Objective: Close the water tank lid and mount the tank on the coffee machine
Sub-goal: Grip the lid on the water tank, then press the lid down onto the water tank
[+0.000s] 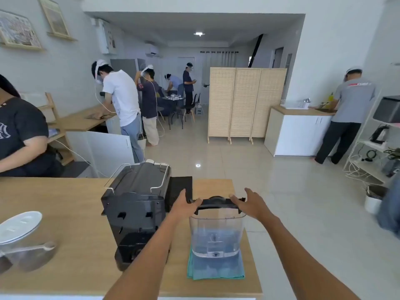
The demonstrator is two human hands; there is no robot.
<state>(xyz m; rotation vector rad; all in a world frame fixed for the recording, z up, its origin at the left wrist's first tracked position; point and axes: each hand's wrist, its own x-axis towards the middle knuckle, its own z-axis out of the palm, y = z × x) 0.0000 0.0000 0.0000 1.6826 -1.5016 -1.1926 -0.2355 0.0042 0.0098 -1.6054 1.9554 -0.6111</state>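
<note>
A clear plastic water tank [217,233], partly filled with water, stands upright on a teal cloth [216,270] near the right end of the wooden counter [54,213]. Its black lid [217,203] lies across the tank's top. My left hand [184,205] touches the lid's left end with curled fingers. On the lid's right end rests my right hand [249,204], fingers spread. The black coffee machine [136,211] stands just left of the tank, its back side towards me.
A glass bowl with a white lid [20,226] and a spoon [28,250] sit at the counter's left. A person in a dark shirt [19,137] stands behind the counter at left. The counter's right edge is close to the tank. Other people work farther back.
</note>
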